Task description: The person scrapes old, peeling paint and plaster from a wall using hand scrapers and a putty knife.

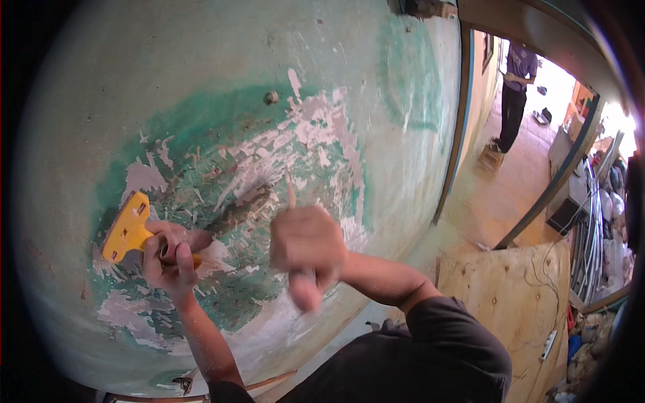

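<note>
Before me is a wall [322, 45] with green paint, pale scraped patches and chipped marks. My left hand [174, 257] grips the handle of a yellow scraper or putty applicator [126, 229], whose wide head is at the left near the wall. At the middle, my right hand [307, 242] is closed around a thin tool [291, 190] with its narrow tip pointing up the picture toward the chipped area. The hand is blurred and hides most of that tool, so its kind cannot be told. A round knob-like fixture [271, 97] sticks out of the wall above.
A plywood sheet [499, 292] with a cable and power strip [549, 345] lies at lower right. Beyond the doorway post [453, 131], a person [516, 90] stands by a small wooden stool [491, 157]. Metal tubes [594, 226] and bags crowd the far right.
</note>
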A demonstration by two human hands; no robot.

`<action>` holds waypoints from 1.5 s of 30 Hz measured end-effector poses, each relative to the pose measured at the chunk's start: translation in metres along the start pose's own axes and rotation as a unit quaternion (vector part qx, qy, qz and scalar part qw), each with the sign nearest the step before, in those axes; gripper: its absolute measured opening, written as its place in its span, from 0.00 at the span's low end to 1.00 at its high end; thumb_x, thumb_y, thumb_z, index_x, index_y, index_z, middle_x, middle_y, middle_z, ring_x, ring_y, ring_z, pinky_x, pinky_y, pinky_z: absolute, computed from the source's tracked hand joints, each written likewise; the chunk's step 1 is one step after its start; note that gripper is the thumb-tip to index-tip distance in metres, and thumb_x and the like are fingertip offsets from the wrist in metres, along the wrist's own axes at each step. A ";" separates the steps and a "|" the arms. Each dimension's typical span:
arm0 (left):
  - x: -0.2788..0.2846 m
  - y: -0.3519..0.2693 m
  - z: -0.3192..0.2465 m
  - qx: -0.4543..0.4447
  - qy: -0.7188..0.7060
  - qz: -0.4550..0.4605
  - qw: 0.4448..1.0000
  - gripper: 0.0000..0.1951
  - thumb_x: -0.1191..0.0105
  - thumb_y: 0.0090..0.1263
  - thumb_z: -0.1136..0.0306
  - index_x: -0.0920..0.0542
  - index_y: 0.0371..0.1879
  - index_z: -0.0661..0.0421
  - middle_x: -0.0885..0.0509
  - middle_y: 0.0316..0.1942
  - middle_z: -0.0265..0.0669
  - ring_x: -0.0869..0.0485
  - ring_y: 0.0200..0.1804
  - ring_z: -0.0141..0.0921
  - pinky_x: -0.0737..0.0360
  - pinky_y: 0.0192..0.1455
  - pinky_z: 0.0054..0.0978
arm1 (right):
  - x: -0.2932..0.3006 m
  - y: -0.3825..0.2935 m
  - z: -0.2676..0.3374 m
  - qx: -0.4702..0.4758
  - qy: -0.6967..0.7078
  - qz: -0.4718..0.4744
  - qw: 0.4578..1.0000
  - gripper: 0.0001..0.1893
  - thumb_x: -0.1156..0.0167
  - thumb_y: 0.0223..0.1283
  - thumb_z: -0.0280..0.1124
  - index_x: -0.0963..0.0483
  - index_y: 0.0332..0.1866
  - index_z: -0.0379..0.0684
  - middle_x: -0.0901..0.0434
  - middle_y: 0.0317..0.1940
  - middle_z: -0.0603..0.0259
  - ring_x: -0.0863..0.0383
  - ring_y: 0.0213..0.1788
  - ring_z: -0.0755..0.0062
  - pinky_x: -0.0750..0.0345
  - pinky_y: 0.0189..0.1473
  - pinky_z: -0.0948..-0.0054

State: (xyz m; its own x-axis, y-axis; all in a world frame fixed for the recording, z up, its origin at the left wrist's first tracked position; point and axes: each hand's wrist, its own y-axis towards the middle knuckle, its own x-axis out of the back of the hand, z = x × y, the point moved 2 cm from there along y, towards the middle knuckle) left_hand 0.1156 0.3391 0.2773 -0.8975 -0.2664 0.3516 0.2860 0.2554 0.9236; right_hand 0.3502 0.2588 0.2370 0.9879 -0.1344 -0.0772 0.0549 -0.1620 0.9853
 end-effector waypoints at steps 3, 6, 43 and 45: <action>-0.004 0.002 0.002 -0.021 -0.002 0.016 1.000 0.17 0.43 0.65 0.62 0.25 0.39 0.66 0.22 0.36 0.37 0.24 0.38 0.31 0.27 0.41 0.24 | -0.002 0.007 0.001 0.057 0.027 0.050 0.997 0.16 0.45 0.56 0.39 0.33 0.18 0.42 0.36 0.14 0.65 0.34 0.14 0.66 0.37 0.17 0.67; -0.002 0.001 0.003 0.018 -0.064 0.020 0.998 0.16 0.43 0.65 0.60 0.26 0.37 0.64 0.24 0.32 0.36 0.25 0.38 0.29 0.28 0.40 0.24 | -0.003 0.000 -0.014 -0.090 -0.141 0.029 0.986 0.15 0.42 0.53 0.38 0.34 0.17 0.42 0.35 0.14 0.65 0.33 0.14 0.66 0.37 0.18 0.67; -0.006 0.005 0.000 -0.056 -0.053 0.036 0.996 0.13 0.40 0.61 0.64 0.27 0.26 0.59 0.21 0.30 0.40 0.24 0.31 0.31 0.29 0.34 0.24 | -0.029 -0.081 -0.019 -0.270 -0.255 -0.034 0.928 0.11 0.39 0.46 0.31 0.34 0.17 0.42 0.35 0.15 0.62 0.33 0.15 0.63 0.35 0.19 0.66; -0.008 0.005 0.001 -0.055 -0.092 0.035 0.994 0.13 0.39 0.61 0.64 0.26 0.26 0.59 0.21 0.30 0.40 0.24 0.32 0.31 0.30 0.34 0.23 | -0.035 -0.081 -0.003 -0.158 -0.092 -0.022 0.983 0.11 0.39 0.49 0.32 0.33 0.18 0.43 0.33 0.16 0.64 0.31 0.17 0.64 0.33 0.21 0.65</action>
State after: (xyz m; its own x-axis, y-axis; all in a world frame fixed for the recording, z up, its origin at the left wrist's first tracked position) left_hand 0.1236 0.3438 0.2791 -0.9173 -0.0734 0.3914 0.3763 0.1621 0.9122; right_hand 0.3118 0.2794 0.1608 0.9424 -0.3129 -0.1178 0.1671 0.1356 0.9766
